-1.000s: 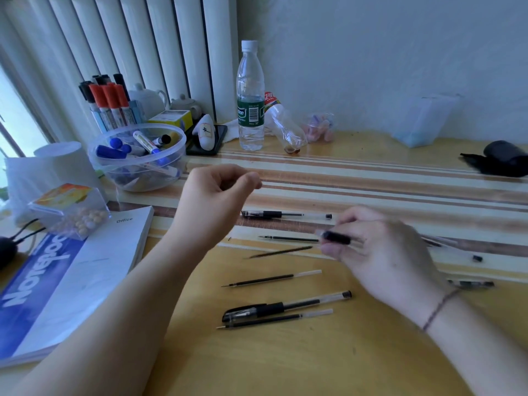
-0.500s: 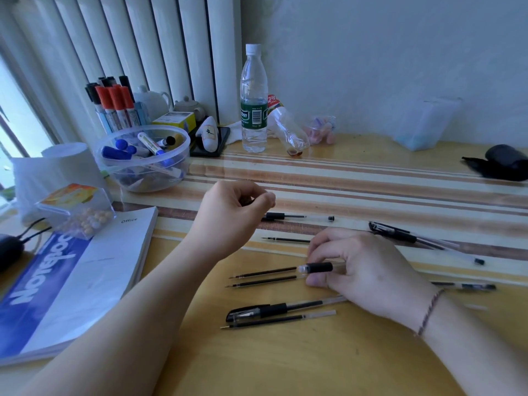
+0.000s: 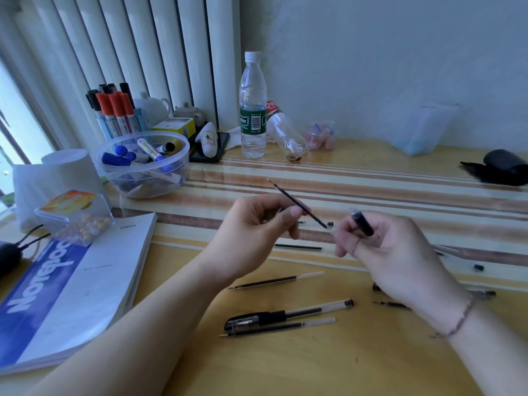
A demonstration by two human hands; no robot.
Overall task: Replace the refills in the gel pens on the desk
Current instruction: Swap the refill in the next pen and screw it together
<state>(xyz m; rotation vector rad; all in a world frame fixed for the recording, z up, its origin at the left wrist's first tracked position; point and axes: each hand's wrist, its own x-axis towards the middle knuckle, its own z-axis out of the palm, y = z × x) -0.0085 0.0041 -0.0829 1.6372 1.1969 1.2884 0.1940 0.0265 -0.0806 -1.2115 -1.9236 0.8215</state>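
- Left hand (image 3: 257,224), mid-frame, pinches a thin dark refill (image 3: 297,202) slanting up-left.
- Right hand (image 3: 391,252) beside it grips a pen barrel (image 3: 362,222).
- Capped gel pen (image 3: 285,314) and loose refills lie on the desk (image 3: 314,367) below.

Back wall: white vertical blind slats (image 3: 148,52) at 11 o'clock; pale plaster wall (image 3: 371,52) at 1 o'clock.
Centre back: clear plastic water bottle with green label and white cap (image 3: 253,110), upright at 12 o'clock; empty clear bottle (image 3: 288,135) lying just beside it.
Ten o'clock: clear round plastic bowl of blue markers (image 3: 143,164); red-capped and black-capped markers (image 3: 114,110) standing behind; white teapot (image 3: 151,107).
Nine o'clock: blue-and-white notebook (image 3: 71,287); clear box of pale beads (image 3: 77,218) touching its far edge.
Two o'clock: black pouch (image 3: 503,167); translucent blue plastic bag (image 3: 423,130).
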